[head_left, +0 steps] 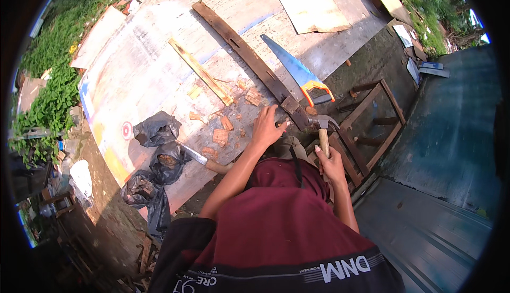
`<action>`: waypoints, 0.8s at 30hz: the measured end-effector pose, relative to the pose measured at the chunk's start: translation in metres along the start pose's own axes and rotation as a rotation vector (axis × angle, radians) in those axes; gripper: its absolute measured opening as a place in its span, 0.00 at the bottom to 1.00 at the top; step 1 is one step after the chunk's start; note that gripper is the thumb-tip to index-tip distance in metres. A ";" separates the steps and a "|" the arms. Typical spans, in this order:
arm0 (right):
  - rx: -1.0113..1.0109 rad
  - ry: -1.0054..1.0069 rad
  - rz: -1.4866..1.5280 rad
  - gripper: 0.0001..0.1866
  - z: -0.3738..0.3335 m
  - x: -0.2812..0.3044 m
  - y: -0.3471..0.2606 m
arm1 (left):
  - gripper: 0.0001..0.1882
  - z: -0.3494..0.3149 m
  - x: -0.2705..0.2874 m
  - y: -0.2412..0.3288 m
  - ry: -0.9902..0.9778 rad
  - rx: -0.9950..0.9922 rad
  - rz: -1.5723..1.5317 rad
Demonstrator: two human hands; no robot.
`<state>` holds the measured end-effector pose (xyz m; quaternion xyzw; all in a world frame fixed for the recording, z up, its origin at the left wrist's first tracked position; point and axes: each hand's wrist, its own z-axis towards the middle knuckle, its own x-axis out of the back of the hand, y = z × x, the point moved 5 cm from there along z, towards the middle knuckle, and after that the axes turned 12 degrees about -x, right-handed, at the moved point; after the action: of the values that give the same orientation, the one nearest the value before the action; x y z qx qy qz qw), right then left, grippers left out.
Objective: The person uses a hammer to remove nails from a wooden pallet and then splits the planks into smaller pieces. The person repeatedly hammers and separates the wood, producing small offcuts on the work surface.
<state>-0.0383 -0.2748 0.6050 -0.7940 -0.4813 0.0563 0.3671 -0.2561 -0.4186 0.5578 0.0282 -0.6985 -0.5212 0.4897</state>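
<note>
Board: a big pale, paint-stained sheet (159,59) lies flat on the ground and carries nearly everything, filling the view from nine to twelve o'clock.
Frame: a dark wooden frame (372,128) with rungs lies at three o'clock of the hands, off the board's edge.
Plank: a long dark plank (244,53) runs from twelve o'clock down to the hands, its near end just beside the left fingertips.
Saw: a handsaw (295,69) with blue blade and orange handle lies beside the plank, at one o'clock of the hands.
Bags: black plastic bags (156,160) sit bunched at nine o'clock (a second hammer (199,157) lies beside them).
Left hand: the left hand (265,128) rests palm down on the board, fingers spread, among small wood scraps (220,133).
Right hand: the right hand (332,165) has its fingers wrapped around the handle of a claw hammer (322,128), whose steel head is up near the plank's end.
</note>
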 end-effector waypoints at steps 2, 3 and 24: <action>-0.010 -0.003 0.034 0.21 0.009 0.016 -0.001 | 0.44 0.026 -0.023 0.010 -0.057 0.002 0.133; -0.015 -0.004 0.028 0.21 0.013 0.023 -0.004 | 0.46 0.040 -0.035 0.011 -0.066 0.001 0.178; -0.156 -0.630 -0.141 0.16 0.145 0.025 -0.128 | 0.38 0.072 -0.001 -0.067 0.435 0.324 0.186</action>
<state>-0.1821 -0.1436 0.5878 -0.7280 -0.6279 0.2361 0.1413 -0.3390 -0.3984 0.5080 0.1529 -0.6507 -0.3375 0.6629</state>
